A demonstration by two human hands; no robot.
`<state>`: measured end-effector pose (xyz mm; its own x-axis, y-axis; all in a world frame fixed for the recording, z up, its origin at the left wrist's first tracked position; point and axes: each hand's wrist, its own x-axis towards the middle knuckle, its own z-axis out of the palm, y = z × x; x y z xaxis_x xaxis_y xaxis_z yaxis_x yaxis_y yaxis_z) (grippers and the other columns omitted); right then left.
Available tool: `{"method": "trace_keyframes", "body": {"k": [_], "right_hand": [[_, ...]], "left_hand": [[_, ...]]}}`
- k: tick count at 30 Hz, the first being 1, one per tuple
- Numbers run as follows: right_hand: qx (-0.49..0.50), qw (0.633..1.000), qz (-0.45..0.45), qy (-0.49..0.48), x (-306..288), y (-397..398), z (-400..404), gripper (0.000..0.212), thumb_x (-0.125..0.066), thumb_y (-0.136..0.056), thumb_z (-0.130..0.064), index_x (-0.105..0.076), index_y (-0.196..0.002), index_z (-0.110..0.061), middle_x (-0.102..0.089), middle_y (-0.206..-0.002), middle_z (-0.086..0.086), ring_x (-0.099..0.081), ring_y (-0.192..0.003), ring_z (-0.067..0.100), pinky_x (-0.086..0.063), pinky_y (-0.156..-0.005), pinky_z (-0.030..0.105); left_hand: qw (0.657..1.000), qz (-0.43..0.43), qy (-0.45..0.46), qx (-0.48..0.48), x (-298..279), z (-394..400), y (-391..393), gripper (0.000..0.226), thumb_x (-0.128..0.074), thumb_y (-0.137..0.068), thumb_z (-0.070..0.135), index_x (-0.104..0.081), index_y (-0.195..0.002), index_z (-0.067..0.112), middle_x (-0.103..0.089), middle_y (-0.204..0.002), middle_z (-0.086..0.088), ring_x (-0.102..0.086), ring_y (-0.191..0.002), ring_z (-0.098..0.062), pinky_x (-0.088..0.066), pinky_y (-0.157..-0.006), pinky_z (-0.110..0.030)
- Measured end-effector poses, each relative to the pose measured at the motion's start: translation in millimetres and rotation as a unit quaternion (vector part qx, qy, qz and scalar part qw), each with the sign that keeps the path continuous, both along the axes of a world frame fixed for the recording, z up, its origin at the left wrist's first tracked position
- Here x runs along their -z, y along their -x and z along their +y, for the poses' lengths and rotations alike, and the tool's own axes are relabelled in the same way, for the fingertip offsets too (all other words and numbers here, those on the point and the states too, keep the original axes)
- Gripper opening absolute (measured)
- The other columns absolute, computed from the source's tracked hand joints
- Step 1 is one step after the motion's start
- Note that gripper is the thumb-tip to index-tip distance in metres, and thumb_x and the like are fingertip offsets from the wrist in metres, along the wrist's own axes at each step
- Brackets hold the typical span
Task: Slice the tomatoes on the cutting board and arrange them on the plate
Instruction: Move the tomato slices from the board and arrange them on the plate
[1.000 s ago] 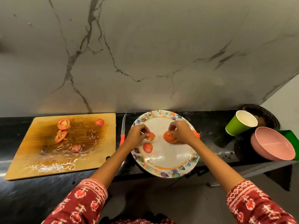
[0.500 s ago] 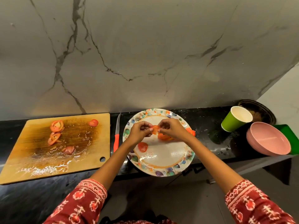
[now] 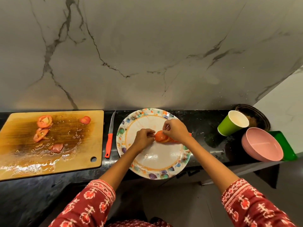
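Observation:
A patterned plate (image 3: 154,163) sits on the black counter, its front rim over the edge. A row of overlapping tomato slices (image 3: 161,136) lies on its middle. My left hand (image 3: 144,139) and my right hand (image 3: 176,129) meet over the row, both pinching its leftmost slice. A wet wooden cutting board (image 3: 49,145) lies to the left with several tomato slices and end pieces (image 3: 44,122) on it. A knife with an orange handle (image 3: 109,141) lies between board and plate.
A green paper cup (image 3: 232,122) stands right of the plate, a pink bowl (image 3: 262,145) beside it with a green tray (image 3: 285,145) behind. A dark round dish (image 3: 257,115) sits in the corner. A marble wall rises behind the counter.
My hands have come together on the plate. The slice that lay alone near my left hand is no longer seen there, and the slices now form one overlapping row.

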<state>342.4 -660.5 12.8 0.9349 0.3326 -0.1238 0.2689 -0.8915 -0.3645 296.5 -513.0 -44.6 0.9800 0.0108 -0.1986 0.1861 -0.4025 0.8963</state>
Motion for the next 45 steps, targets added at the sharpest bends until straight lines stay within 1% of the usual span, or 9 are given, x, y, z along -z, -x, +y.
{"method": "trace_keyframes", "body": {"k": [4, 10, 14, 22, 29, 33, 37, 41, 45], "right_hand": [[-0.012, 0.999, -0.034, 0.014, 7.3, -0.5, -5.4, 0.012, -0.064, -0.084, -0.017, -0.069, -0.094, -0.011, -0.068, -0.090, 0.005, -0.060, -0.083, 0.016, -0.048, -0.072, 0.025], [0.017, 0.995, -0.065, -0.078, 3.1, -3.6, -0.4, 0.012, -0.065, -0.086, -0.018, -0.068, -0.093, -0.009, -0.068, -0.086, 0.004, -0.053, -0.071, 0.009, -0.042, -0.064, 0.018], [0.003, 0.991, -0.067, -0.113, 4.7, -1.9, 24.3, 0.010, -0.066, -0.084, -0.017, -0.067, -0.088, -0.008, -0.068, -0.083, 0.005, -0.059, -0.075, 0.015, -0.049, -0.067, 0.032], [-0.038, 0.988, -0.035, -0.145, 16.4, 17.6, 112.1, 0.014, -0.066, -0.082, -0.019, -0.066, -0.093, -0.010, -0.068, -0.087, 0.003, -0.057, -0.074, 0.016, -0.040, -0.065, 0.025], [-0.110, 0.985, 0.006, -0.134, 24.1, 43.2, 202.9, 0.018, -0.065, -0.082, -0.020, -0.065, -0.098, -0.012, -0.069, -0.089, 0.004, -0.063, -0.084, 0.020, -0.046, -0.071, 0.030], [-0.158, 0.978, 0.021, -0.131, 23.6, 57.2, 245.7, 0.019, -0.063, -0.084, -0.019, -0.064, -0.102, -0.012, -0.068, -0.092, 0.003, -0.061, -0.078, 0.016, -0.043, -0.068, 0.025], [-0.206, 0.969, 0.050, -0.123, 29.3, 73.5, 280.9, 0.018, -0.064, -0.084, -0.016, -0.064, -0.101, -0.010, -0.068, -0.094, 0.007, -0.054, -0.073, 0.010, -0.048, -0.070, 0.029], [-0.224, 0.968, 0.055, -0.100, 34.3, 88.2, 307.1, 0.020, -0.065, -0.085, -0.019, -0.063, -0.103, -0.011, -0.067, -0.097, 0.007, -0.061, -0.083, 0.018, -0.050, -0.075, 0.033], [-0.222, 0.971, 0.054, -0.076, 35.1, 96.6, 325.9, 0.025, -0.067, -0.084, -0.023, -0.063, -0.106, -0.012, -0.066, -0.103, 0.005, -0.061, -0.091, 0.019, -0.052, -0.078, 0.033]], "left_hand": [[1.000, 0.009, 0.019, -0.002, 1.5, 0.6, -2.3, 0.035, -0.061, -0.082, -0.003, -0.059, -0.117, 0.000, -0.066, -0.108, -0.017, -0.063, -0.099, -0.023, -0.048, -0.089, -0.026], [1.000, -0.019, 0.010, -0.010, -2.4, 15.3, -1.7, 0.034, -0.058, -0.083, -0.005, -0.058, -0.117, -0.001, -0.065, -0.108, -0.018, -0.062, -0.096, -0.022, -0.052, -0.084, -0.028], [0.996, -0.061, -0.019, -0.054, -9.3, 38.6, 2.9, 0.032, -0.057, -0.084, -0.005, -0.060, -0.116, 0.000, -0.066, -0.105, -0.014, -0.062, -0.093, -0.016, -0.050, -0.082, -0.021], [0.977, -0.107, -0.090, -0.161, -16.8, 136.9, 48.6, 0.034, -0.058, -0.082, 0.001, -0.061, -0.115, 0.009, -0.069, -0.094, -0.007, -0.064, -0.086, -0.017, -0.053, -0.082, -0.033], [0.944, -0.077, -0.235, -0.217, -5.6, 244.9, 97.5, 0.032, -0.059, -0.085, 0.006, -0.060, -0.116, 0.011, -0.062, -0.114, -0.011, -0.052, -0.109, -0.027, -0.044, -0.093, -0.038], [0.915, -0.056, -0.274, -0.290, -6.7, 293.8, 112.1, 0.024, -0.058, -0.087, 0.008, -0.062, -0.111, 0.009, -0.063, -0.111, -0.012, -0.050, -0.105, -0.029, -0.041, -0.085, -0.037], [0.928, -0.025, -0.253, -0.273, -3.2, 326.6, 115.3, 0.030, -0.066, -0.083, 0.019, -0.061, -0.111, 0.011, -0.064, -0.110, -0.011, -0.056, -0.103, -0.028, -0.048, -0.086, -0.043], [0.938, 0.003, -0.262, -0.226, -2.8, 330.5, 112.6, 0.049, -0.072, -0.078, 0.028, -0.055, -0.120, 0.012, -0.060, -0.117, -0.009, -0.053, -0.108, -0.026, -0.048, -0.089, -0.040], [0.934, 0.008, -0.273, -0.229, -0.9, 334.7, 108.5, 0.045, -0.073, -0.075, 0.026, -0.056, -0.116, 0.015, -0.061, -0.111, -0.008, -0.055, -0.104, -0.025, -0.048, -0.084, -0.037]]}}
